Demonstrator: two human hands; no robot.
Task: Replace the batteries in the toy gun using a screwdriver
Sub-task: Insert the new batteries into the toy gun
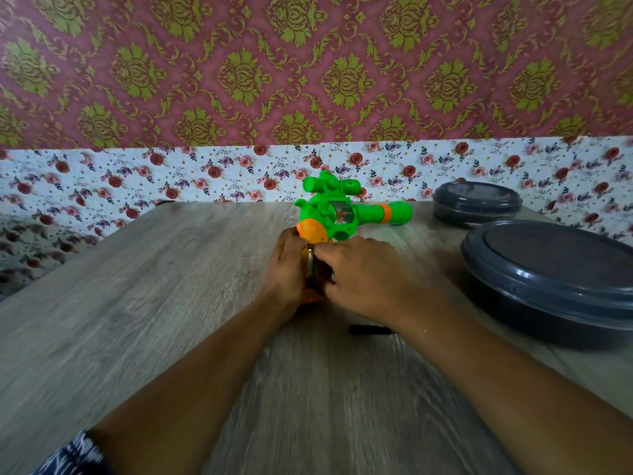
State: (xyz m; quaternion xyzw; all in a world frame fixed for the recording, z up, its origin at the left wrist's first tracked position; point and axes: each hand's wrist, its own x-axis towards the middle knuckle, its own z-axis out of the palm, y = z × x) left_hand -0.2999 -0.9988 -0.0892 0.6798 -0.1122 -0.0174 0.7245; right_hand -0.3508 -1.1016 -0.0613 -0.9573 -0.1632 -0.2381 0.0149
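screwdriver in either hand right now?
No. The black screwdriver lies on the wooden table under the right wrist; both hands work at the green-and-orange plastic toy gun grip.

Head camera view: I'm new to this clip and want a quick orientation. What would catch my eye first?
The bright green and orange toy gun lies mid-table, barrel pointing right. The left hand and right hand close around its orange grip, where a metallic battery shows between them. Two dark grey lidded containers sit at the table's right, and a black tool lies under the right wrist.
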